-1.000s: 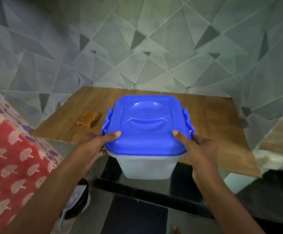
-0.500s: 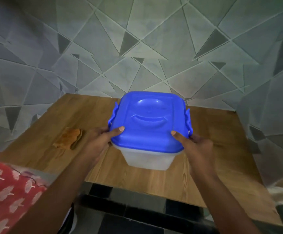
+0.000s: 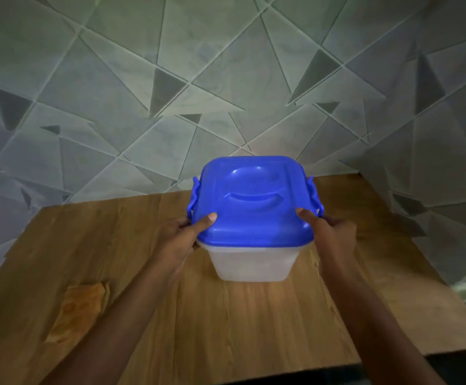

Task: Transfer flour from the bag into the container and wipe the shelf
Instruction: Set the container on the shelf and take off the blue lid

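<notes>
A square translucent plastic container (image 3: 252, 263) with a blue clip-on lid (image 3: 251, 201) is over the wooden shelf (image 3: 226, 323), near its back middle; whether its base touches the wood I cannot tell. My left hand (image 3: 187, 240) grips its left side with the thumb on the lid. My right hand (image 3: 329, 234) grips the right side, thumb also on the lid. An orange-brown cloth (image 3: 77, 309) lies flat on the shelf at the front left, apart from both hands. No flour bag is in view.
A grey wall with a triangle pattern (image 3: 170, 93) stands right behind the shelf and along its right side. The shelf's front edge runs across the bottom right, with dark floor below it.
Both hands carried the container forward from in front of the shelf edge to over the shelf's back middle. The view moved closer, and the red patterned fabric left the frame.
</notes>
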Demonstrator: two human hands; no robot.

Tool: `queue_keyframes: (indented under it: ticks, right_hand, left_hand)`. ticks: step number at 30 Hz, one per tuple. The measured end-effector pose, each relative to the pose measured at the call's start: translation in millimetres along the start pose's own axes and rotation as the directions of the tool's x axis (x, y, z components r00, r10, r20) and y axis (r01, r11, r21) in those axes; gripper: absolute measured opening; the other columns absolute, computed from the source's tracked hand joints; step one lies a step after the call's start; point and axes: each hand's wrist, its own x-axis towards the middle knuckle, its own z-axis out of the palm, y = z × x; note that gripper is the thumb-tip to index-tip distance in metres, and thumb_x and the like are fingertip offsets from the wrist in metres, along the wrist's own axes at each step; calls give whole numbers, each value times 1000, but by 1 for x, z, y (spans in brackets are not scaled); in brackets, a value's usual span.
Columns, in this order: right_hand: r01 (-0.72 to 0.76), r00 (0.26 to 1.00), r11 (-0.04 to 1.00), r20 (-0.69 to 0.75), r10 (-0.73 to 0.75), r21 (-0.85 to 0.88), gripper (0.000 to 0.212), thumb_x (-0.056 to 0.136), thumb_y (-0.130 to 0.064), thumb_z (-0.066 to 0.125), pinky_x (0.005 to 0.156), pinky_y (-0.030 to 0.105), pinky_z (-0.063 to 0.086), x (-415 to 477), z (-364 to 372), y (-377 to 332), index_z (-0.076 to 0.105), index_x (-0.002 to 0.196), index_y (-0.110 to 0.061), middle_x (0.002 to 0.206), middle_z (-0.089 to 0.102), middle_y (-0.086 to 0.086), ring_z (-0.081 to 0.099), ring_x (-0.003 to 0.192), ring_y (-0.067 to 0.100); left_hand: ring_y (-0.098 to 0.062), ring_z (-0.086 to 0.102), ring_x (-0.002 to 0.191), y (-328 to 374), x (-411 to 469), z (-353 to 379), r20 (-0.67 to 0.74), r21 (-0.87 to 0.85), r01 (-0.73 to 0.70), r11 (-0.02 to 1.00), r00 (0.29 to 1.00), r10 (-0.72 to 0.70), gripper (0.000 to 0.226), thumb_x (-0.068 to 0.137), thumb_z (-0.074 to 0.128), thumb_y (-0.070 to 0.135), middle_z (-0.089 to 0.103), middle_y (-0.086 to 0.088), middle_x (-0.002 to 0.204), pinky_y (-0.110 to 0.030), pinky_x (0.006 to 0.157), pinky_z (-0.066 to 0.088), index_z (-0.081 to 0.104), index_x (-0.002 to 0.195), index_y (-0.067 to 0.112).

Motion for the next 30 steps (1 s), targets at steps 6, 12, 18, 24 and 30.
queue_keyframes:
  ticks: [6, 12, 18, 24, 30]
  right_hand:
    - [9, 1000, 997, 1, -9, -76, 33, 63, -44, 86, 66, 38, 56, 45, 11, 4, 75, 72, -14, 72, 74, 1, 73, 76, 18]
    - [46, 992, 992, 121, -32, -115, 42, 70, -44, 85, 57, 33, 48, 75, 19, 1, 68, 70, -5, 63, 65, 0, 66, 65, 14]
    - [112, 976, 959, 209, -57, -261, 54, 61, -60, 85, 55, 27, 38, 111, 11, -4, 58, 55, -15, 55, 50, -8, 53, 57, 12]
    - [295, 945, 876, 252, -208, -382, 54, 90, -58, 60, 69, 31, 43, 156, 25, -20, 65, 82, -5, 75, 70, 6, 66, 75, 21]
    - [419, 875, 723, 456, -161, -549, 41, 105, -36, 40, 72, 33, 38, 187, 42, -8, 50, 76, -9, 83, 62, 18, 64, 90, 38]
  left_hand:
    - [-37, 70, 107, 6, 33, 12, 0, 8, -7, 1000, 1000, 7, 69, 53, 91, 53, 78, -11, 104, -60, 98, 52, 76, 101, 7]
    - [-32, 73, 103, 9, 48, 20, -17, 37, -1, 999, 1000, 1, 66, 56, 91, 52, 79, -9, 102, -56, 95, 56, 75, 102, 8]
    - [-19, 73, 98, 16, 73, 22, 38, 104, 118, 987, 992, -123, 52, 69, 89, 44, 77, -1, 107, -41, 87, 58, 70, 112, 20]
    - [-29, 30, 147, 42, 79, 52, -203, 720, -179, 670, 870, 450, 91, 82, 77, 48, 29, -8, 161, -42, 119, 30, 36, 154, 12]
    - [-18, 10, 155, 52, 117, 88, 134, 920, -250, 303, 925, 356, 70, 89, 46, 73, 14, 12, 167, -51, 121, 17, 35, 151, 43]
